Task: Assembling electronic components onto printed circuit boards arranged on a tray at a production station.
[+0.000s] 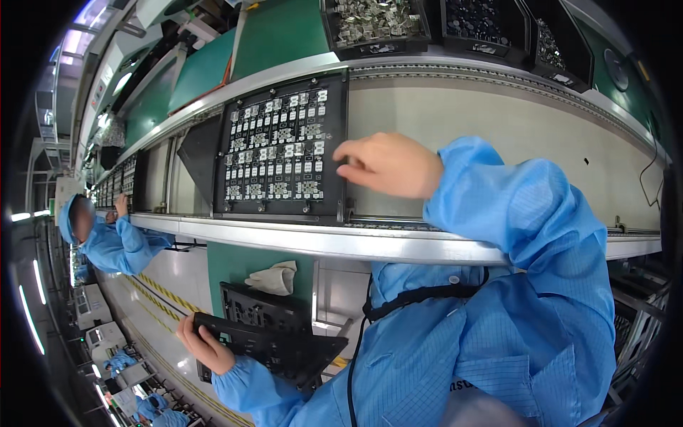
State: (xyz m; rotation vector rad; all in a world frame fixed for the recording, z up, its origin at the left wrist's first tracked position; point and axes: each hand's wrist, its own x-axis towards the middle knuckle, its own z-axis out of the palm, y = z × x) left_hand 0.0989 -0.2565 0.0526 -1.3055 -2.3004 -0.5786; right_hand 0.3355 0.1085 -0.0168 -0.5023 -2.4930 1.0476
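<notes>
My right hand (pixel 388 165) reaches out to the right edge of a black carrier panel (pixel 281 148) that lies on the conveyor belt and holds rows of small white and metal parts; its fingers are curled at the panel's edge, and I cannot tell whether they grip anything. Low at my side, my left hand (pixel 205 346) grips the end of an empty black fixture tray (pixel 274 343). A second black tray (pixel 260 306) lies just under or behind it. Both my arms are in blue coat sleeves.
The conveyor (pixel 498 121) runs left to right with a metal rail (pixel 356 242) along its near side. Black bins (pixel 377 25) of small metal parts stand behind it. A person in a blue coat (pixel 114 242) works at the left. A cloth glove (pixel 274 277) lies below the rail.
</notes>
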